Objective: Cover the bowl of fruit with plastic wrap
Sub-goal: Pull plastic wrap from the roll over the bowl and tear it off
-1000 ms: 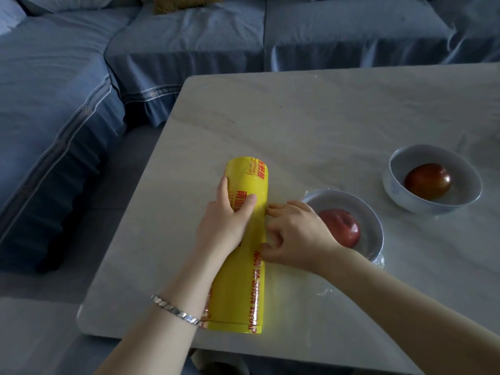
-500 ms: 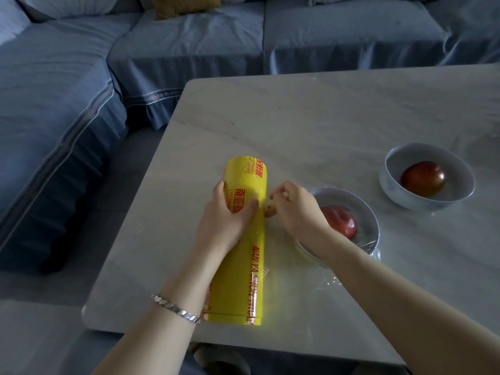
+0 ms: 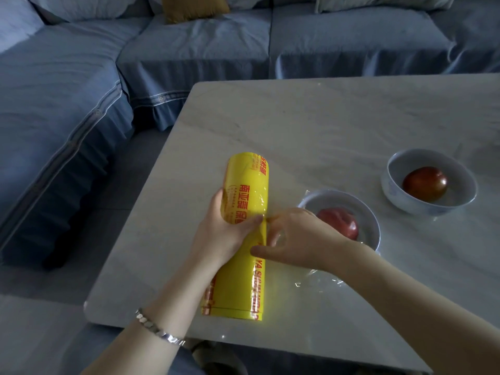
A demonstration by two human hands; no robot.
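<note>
Wrap roll (image 3: 240,280) flat, axis near-far | left grip (image 3: 224,234) clasps it | right grip (image 3: 297,236) pinches film (image 3: 322,282)

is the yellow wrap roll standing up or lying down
Lying down: the yellow wrap roll rests lengthwise on the table, with the left hand gripping its middle.

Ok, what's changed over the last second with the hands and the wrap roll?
The right hand left the table beside the plastic wrap roll, pinched at its edge, and now has thumb and forefinger spread along that edge; whether it grips film I cannot tell. Unchanged: the left hand grips the roll lying on the table; the near bowl and far bowl stayed put.
</note>
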